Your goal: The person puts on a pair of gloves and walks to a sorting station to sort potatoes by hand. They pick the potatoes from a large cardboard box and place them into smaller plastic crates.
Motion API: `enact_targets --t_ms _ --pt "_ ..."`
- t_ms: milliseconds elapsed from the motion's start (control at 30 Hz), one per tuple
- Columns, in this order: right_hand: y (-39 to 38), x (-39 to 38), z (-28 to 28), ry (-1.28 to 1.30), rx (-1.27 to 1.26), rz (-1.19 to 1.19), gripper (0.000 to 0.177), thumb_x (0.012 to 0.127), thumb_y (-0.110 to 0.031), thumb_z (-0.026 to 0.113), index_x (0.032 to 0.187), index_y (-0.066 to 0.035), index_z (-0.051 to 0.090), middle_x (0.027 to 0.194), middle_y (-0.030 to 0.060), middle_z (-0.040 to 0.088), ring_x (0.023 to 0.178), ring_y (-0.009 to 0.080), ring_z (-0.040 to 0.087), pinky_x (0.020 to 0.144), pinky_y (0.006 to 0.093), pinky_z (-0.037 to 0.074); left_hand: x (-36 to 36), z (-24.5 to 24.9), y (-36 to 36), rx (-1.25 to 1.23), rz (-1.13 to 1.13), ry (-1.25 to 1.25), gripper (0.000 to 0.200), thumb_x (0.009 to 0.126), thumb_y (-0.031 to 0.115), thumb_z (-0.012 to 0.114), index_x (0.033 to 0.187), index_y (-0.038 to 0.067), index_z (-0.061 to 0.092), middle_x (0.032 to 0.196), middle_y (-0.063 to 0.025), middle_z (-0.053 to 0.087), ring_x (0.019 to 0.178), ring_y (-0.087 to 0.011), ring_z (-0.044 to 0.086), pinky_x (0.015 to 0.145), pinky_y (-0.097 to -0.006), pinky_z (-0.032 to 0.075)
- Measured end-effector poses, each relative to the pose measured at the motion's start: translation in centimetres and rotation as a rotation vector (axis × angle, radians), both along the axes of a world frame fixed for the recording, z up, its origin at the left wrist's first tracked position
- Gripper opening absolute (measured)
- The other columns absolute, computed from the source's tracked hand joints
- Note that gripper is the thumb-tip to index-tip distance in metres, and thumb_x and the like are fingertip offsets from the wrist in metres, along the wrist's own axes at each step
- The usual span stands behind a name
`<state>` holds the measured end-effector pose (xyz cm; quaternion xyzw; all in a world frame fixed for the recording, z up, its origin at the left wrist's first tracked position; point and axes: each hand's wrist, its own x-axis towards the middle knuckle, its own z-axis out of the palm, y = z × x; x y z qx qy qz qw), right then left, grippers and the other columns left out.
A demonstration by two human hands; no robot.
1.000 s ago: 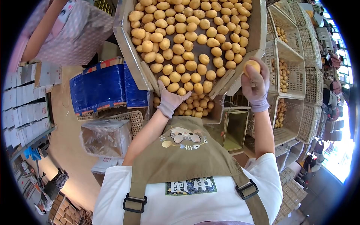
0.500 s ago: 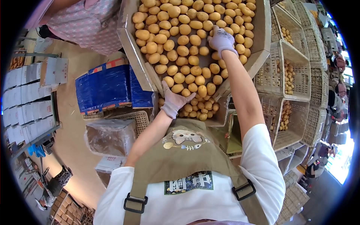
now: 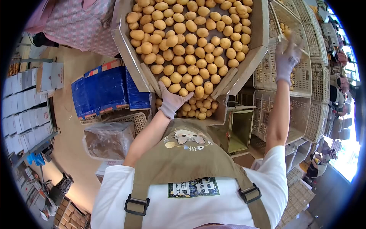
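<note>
Round yellow potatoes [image 3: 192, 70] lie spread over a wide sorting tray [image 3: 127, 57] with raised board sides that narrow toward me. My left hand [image 3: 172, 100], in a pale glove, rests at the tray's narrow mouth. Its fingers reach up along the left board and its thumb stretches right, touching the lowest potatoes. Below the mouth, more potatoes [image 3: 196, 108] fill a box in front of my apron. Off to the right, my right hand [image 3: 287, 61], gloved too, is over a plastic crate [image 3: 263, 78]; its fingers are smeared by motion and I cannot tell whether they hold anything.
More stacked crates [image 3: 319, 82] line the right side. A green-lined box [image 3: 241, 131] stands right of my apron. To the left are a blue-covered box [image 3: 100, 91], a plastic-wrapped box [image 3: 108, 140] and white cartons [image 3: 28, 99]. A person in a pink patterned garment [image 3: 82, 28] stands at upper left.
My right hand has left the potatoes in the tray and swung right, out over the crates. My left hand stays at the tray mouth. The whole view has shifted slightly.
</note>
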<state>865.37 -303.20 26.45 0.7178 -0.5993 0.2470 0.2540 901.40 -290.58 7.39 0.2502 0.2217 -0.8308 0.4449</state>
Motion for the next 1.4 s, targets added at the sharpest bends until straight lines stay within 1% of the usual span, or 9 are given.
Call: enact_targets --t_ms 100,200,400,600,700,833,900,1133,1400 --pt "-1.2 2.3 -2.6 -0.249 0.125 0.187 0.039 0.083 -0.005 0.065 0.122 -0.009 0.065 0.109 0.014 0.069 0.097 0.0333 0.066 0.082 0.0414 0.055 -0.1 -0.5 -0.4 -0.016 0.008 -0.005 0.093 0.087 0.081 0.038 0.156 0.021 0.025 0.163 -0.0068 0.025 0.149 -0.0358 0.024 0.113 -0.0697 0.024" --pt "1.1 15.8 -6.6 -0.083 0.909 0.143 0.044 0.084 -0.01 0.063 0.128 -0.014 0.061 0.123 0.0118 0.064 0.104 0.0303 0.067 0.086 0.0423 0.056 0.0 -0.7 -0.4 0.014 -0.007 -0.024 0.093 0.087 0.081 0.039 0.156 0.019 0.026 0.162 -0.0077 0.027 0.148 -0.0362 0.026 0.113 -0.07 0.025" --pt "-2.3 23.0 -13.4 -0.071 1.165 -0.052 0.042 0.093 -0.032 0.056 0.132 -0.018 0.053 0.127 0.0208 0.058 0.11 0.0392 0.063 0.088 0.0473 0.053 0.1 -2.0 -0.3 -0.062 0.013 0.055 0.095 0.086 0.082 0.04 0.156 0.017 0.027 0.161 -0.0089 0.029 0.147 -0.0364 0.028 0.113 -0.0695 0.024" --pt "4.2 19.1 -11.0 -0.652 0.674 0.189 0.041 0.089 -0.033 0.065 0.126 -0.015 0.061 0.11 0.015 0.065 0.1 0.0288 0.067 0.084 0.0401 0.054 0.0 -1.3 -0.4 -0.07 0.019 0.021 0.091 0.088 0.077 0.041 0.155 0.016 0.028 0.161 -0.0081 0.029 0.148 -0.0362 0.027 0.113 -0.0698 0.025" --pt "11.4 13.9 -7.6 -0.624 0.288 0.292 0.047 0.073 -0.001 0.077 0.119 -0.005 0.067 0.106 0.0152 0.066 0.09 0.03 0.066 0.078 0.0353 0.055 0.3 -1.6 -0.1 -0.173 0.02 0.042 0.086 0.09 0.073 0.041 0.154 0.018 0.029 0.162 -0.0063 0.029 0.148 -0.0353 0.026 0.113 -0.07 0.024" --pt "24.8 3.9 -9.0 -0.584 0.532 -0.061 0.045 0.078 -0.006 0.071 0.122 -0.005 0.064 0.11 0.0176 0.062 0.096 0.0363 0.062 0.084 0.0458 0.052 0.1 -1.3 -0.2 -0.132 0.024 0.057 0.08 0.092 0.07 0.039 0.154 0.02 0.03 0.162 -0.0048 0.028 0.149 -0.0342 0.025 0.112 -0.0705 0.023" --pt "29.0 1.9 -9.7 -0.17 0.914 -0.509 0.043 0.079 -0.012 0.07 0.121 -0.007 0.064 0.11 0.0178 0.062 0.098 0.0378 0.061 0.089 0.0486 0.049 0.1 -0.9 -0.2 -0.103 0.014 0.048 0.079 0.093 0.07 0.037 0.154 0.021 0.03 0.162 -0.0044 0.028 0.149 -0.0338 0.024 0.113 -0.0708 0.022" --pt "12.6 9.5 -7.6 -0.373 0.344 0.057 0.027 0.086 -0.007 0.067 0.113 -0.008 0.068 0.114 0.015 0.067 0.103 0.0346 0.065 0.09 0.0429 0.051 0.0 -0.4 -0.3 -0.092 -0.026 -0.005 0.082 0.091 0.073 0.038 0.155 0.023 0.028 0.163 -0.0045 0.027 0.15 -0.0339 0.023 0.113 -0.0723 0.021" --pt "-2.5 11.6 -9.2 -0.612 0.881 -0.419 0.07 0.083 -0.042 0.066 0.136 -0.002 0.045 0.12 0.0246 0.066 0.111 0.0397 0.065 0.094 0.0449 0.05 0.3 -1.3 0.0 -0.209 0.021 0.039 0.078 0.096 0.067 0.036 0.155 0.019 0.024 0.161 -0.0102 0.029 0.148 -0.0351 0.025 0.11 -0.0714 0.026"
